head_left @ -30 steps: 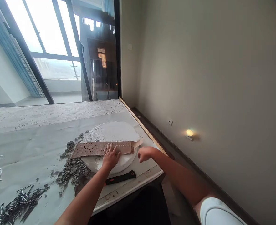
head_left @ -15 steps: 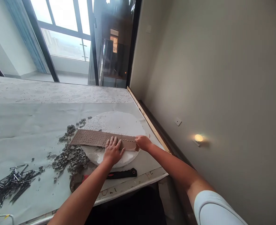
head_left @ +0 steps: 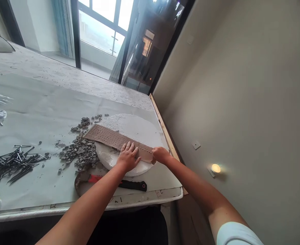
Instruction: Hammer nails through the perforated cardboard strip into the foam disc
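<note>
A brown perforated strip (head_left: 109, 137) lies across a round white foam disc (head_left: 132, 127) on the paper-covered table (head_left: 37, 102). My left hand (head_left: 128, 157) presses flat on the strip's near end, fingers spread. My right hand (head_left: 160, 154) is curled at the strip's right end, gripping its edge over the disc's rim.
Grey rubble (head_left: 80, 151) is heaped left of the disc. A hammer-like tool with a red and black handle (head_left: 119, 183) lies near the table's front edge. A pile of dark nails (head_left: 12, 163) sits at the left. A beige wall with a small lamp (head_left: 215, 168) stands at the right.
My right hand moved in from the side and closed on the strip's right end. My left hand stayed pressed on the strip. The view swung left and down.
</note>
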Tool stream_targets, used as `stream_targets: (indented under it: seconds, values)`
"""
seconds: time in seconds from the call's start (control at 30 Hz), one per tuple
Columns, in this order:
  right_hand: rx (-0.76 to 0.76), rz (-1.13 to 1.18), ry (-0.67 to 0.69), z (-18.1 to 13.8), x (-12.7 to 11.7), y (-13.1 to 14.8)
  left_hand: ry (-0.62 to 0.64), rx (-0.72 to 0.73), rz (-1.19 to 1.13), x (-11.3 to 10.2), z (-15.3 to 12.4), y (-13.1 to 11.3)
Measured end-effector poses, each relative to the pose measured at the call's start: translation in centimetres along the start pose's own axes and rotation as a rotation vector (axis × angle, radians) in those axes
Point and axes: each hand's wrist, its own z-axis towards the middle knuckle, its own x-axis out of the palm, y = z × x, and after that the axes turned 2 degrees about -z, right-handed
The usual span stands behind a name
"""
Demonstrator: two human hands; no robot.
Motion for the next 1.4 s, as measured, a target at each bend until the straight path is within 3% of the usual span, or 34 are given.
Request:
stream_targets:
  seconds: [0.27, 0.67, 0.77, 0.93, 1.07, 1.23, 1.4]
  values:
    - [0.085, 0.064, -0.015, -0.5, -0.2, -0.1, -0.003, -0.015, -0.067, 0.3, 0.0, 0.0]
    - [0.092, 0.221, -0.074, 0.4, -0.9, -1.0, -0.005, -0.018, -0.082, 0.5, 0.0, 0.1]
    - [0.124, 0.271, -0.136, 0.7, -2.0, -1.8, 0.003, -0.015, -0.058, 0.5, 0.0, 0.0]
    - [0.101, 0.365, -0.235, 1.1, -5.9, -3.3, -0.011, -0.015, -0.077, 0.4, 0.0, 0.0]
    - [-0.028, 0.444, -0.225, 1.5, -6.8, -0.8, -0.043, -0.020, -0.115, 0.4, 0.0, 0.2]
    - [-0.075, 0.499, -0.243, 1.9, -4.8, 4.2, -0.070, -0.043, -0.153, 0.5, 0.1, 0.3]
    - [-0.047, 0.498, -0.275, 1.7, -4.0, 4.3, -0.041, -0.045, -0.112, 0.4, 0.4, 0.2]
